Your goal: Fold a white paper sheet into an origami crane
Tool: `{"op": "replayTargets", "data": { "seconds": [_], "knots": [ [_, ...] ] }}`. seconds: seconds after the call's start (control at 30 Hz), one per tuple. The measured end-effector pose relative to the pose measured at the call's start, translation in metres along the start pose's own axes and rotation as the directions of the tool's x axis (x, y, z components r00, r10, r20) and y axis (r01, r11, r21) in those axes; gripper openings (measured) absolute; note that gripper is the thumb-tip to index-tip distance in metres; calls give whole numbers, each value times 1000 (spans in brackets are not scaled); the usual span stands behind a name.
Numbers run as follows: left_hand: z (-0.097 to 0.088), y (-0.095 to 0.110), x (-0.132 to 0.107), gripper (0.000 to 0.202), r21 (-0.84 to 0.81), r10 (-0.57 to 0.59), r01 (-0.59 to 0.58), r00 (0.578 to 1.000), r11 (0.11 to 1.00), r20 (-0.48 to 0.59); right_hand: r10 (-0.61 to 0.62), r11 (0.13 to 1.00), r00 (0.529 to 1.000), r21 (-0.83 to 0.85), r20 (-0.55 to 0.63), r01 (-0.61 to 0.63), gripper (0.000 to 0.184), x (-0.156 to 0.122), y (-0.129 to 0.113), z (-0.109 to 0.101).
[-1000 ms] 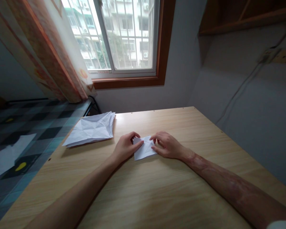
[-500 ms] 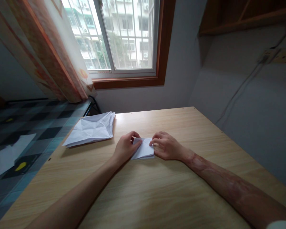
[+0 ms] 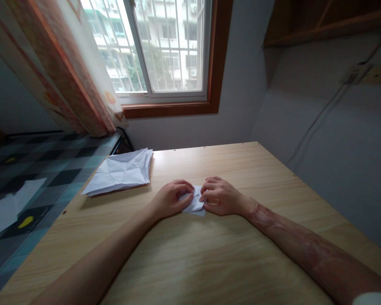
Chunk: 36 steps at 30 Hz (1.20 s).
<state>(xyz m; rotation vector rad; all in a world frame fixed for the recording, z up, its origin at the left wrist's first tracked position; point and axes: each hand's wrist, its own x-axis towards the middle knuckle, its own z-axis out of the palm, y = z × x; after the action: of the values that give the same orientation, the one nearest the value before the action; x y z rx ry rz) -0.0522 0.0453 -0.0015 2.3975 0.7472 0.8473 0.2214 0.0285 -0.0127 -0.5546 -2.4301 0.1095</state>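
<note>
A small folded sheet of white paper (image 3: 195, 206) lies on the wooden table (image 3: 190, 262) between my hands. My left hand (image 3: 172, 197) covers its left side, thumb and curled fingers closed on the paper. From the right, my right hand (image 3: 220, 197) pinches the paper's right edge with thumb and forefinger. One layer of the paper is raised above the bottom layer, whose corner shows below. The fingers hide part of the folds.
A stack of creased white paper sheets (image 3: 120, 171) sits at the table's far left corner. Left of the table is a bed with a checked cover (image 3: 57, 156) and a loose white sheet (image 3: 15, 207). A window (image 3: 174, 51) and wall stand behind.
My left hand has slid right over the paper and now covers more of it. A layer of the paper has shifted, and the right hand has closed further on its edge.
</note>
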Motion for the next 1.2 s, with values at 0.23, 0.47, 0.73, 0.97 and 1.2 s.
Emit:
{"op": "replayTargets", "data": {
  "seconds": [0.23, 0.47, 0.73, 0.97, 1.2],
  "knots": [
    [-12, -16, -1, 18, 26, 48, -50, 996, 998, 81, 51, 998, 999, 46, -10, -51, 20, 2, -4, -2],
    [-20, -1, 0, 20, 52, 12, -19, 992, 998, 126, 216, 957, 976, 194, 16, -215, 16, 5, -7, 2],
    [-23, 4, 0, 26, 48, 5, -14, 985, 999, 173, 205, 952, 978, 222, 47, -210, 27, 4, -4, 0],
    [-21, 3, 0, 17, -10, 23, -22, 986, 1000, 167, 282, 943, 959, 170, 42, -285, 23, 5, -6, 1],
    [-21, 2, 0, 18, 51, 74, -84, 982, 995, 174, 317, 928, 948, 197, 27, -316, 18, 3, -8, 0]
  ]
}}
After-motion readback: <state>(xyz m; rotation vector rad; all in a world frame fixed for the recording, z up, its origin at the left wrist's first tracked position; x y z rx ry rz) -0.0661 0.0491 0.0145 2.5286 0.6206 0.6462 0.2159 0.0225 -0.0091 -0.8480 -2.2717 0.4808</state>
